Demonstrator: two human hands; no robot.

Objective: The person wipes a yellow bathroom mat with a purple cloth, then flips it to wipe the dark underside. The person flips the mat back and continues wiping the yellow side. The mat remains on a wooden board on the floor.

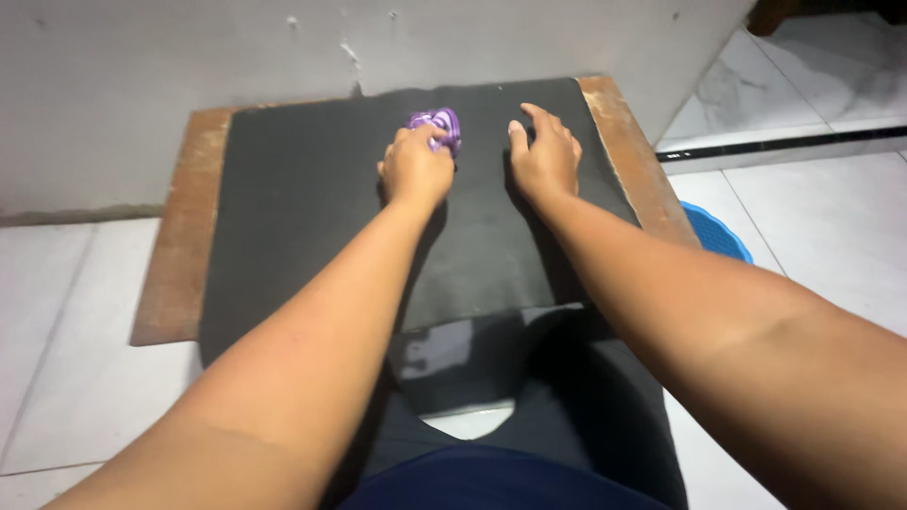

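Your left hand was curled into a loose fist around a small crumpled purple thing, perhaps cloth or plastic, with the thumb and fingertips closed on its near edge, so that most of it showed just past your knuckles. What the purple thing was made of could not be told for certain; it looked wrinkled and shiny, with paler folds. It sat on a dark grey, flat rectangular mat, close to the mat's far edge and a little left of its middle line. Your right hand lay just beside it, apart from the purple bundle and holding nothing, palm down on the mat with the fingers slightly spread and bent, the thumb pointing toward your left hand. The mat covered most of a worn brown wooden board, whose bare edges showed along the left and right sides. The board rested on a floor of pale tiles and its far end met a grey plastered wall. At the right, beyond the board's edge, a piece of a round blue plastic basket peeked out. Both of your forearms reached forward from the bottom of the view.
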